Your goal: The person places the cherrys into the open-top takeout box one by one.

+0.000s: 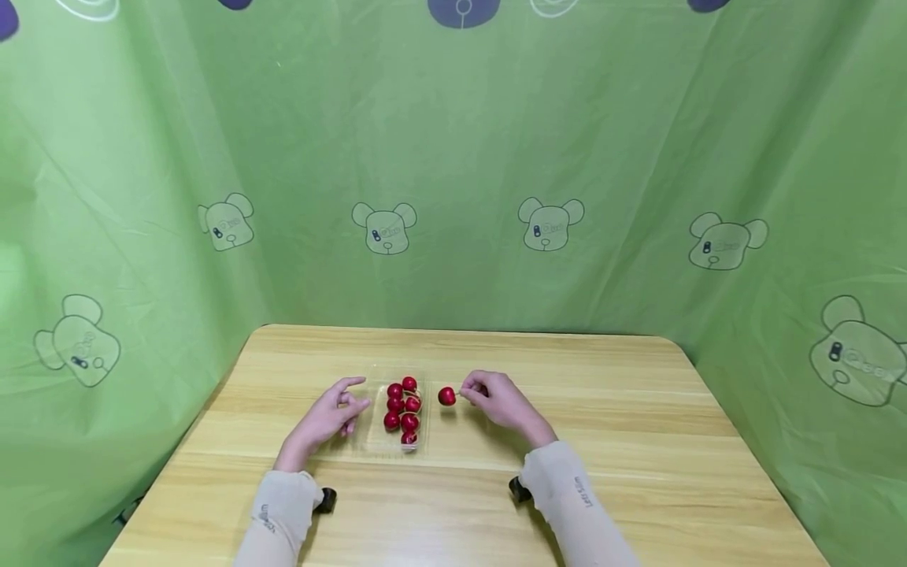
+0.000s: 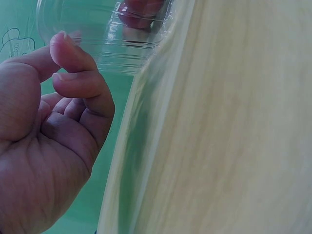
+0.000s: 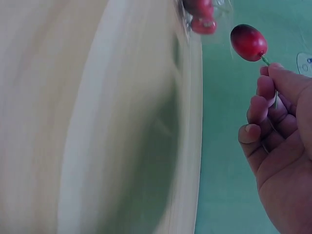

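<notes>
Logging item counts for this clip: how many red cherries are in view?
8 at least. Seven round red cherries lie in the clear plastic tray on the wooden table; one red cherry hangs by its stem from the right hand. Others may be hidden underneath.

Small print along the right sleeve [image 1: 577, 490], too small to read for certain; possibly "Let's Slim". Similar print on the left sleeve [image 1: 266, 520], unreadable. Bear-head drawings printed across the green curtain [image 1: 453, 157], each with tiny marks on the face, too faint to make out as letters. Nothing legible on the table [image 1: 638, 441], the tray [image 1: 375, 445] or the cherries [image 1: 404, 405]. Nothing readable in either wrist view.
</notes>
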Tool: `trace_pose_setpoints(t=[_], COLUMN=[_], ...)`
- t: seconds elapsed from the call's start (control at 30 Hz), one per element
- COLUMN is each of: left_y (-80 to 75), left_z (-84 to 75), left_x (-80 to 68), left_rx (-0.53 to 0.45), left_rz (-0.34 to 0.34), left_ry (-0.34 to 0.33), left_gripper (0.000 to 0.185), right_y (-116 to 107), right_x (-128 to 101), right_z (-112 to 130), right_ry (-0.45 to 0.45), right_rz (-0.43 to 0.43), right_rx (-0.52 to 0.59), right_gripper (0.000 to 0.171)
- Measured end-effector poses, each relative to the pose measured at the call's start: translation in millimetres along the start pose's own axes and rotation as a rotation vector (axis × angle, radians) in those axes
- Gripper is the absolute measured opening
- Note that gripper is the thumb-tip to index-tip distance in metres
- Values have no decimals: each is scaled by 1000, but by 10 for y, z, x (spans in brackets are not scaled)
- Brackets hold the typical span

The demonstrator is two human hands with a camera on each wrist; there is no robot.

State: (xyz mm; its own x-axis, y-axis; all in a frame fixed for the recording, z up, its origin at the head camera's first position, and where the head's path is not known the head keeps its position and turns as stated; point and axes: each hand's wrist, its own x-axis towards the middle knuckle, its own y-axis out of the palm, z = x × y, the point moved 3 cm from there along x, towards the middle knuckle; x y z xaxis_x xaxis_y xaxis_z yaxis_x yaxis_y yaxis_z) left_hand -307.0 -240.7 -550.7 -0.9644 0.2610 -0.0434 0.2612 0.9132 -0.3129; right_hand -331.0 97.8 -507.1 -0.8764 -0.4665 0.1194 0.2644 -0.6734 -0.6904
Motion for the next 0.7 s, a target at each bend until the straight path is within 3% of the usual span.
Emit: trace_pose_setpoints(t=[0.7], left_y=[14], left_z=[-7], left_x=[0], left_rx=[-8], left_rz=[-19], left_ry=[-29], left_gripper=[67], right_y=[260], right_x=[69], right_z=[417], right_ry=[-54], right_rz=[0], right_rx=[1], right_gripper=[16])
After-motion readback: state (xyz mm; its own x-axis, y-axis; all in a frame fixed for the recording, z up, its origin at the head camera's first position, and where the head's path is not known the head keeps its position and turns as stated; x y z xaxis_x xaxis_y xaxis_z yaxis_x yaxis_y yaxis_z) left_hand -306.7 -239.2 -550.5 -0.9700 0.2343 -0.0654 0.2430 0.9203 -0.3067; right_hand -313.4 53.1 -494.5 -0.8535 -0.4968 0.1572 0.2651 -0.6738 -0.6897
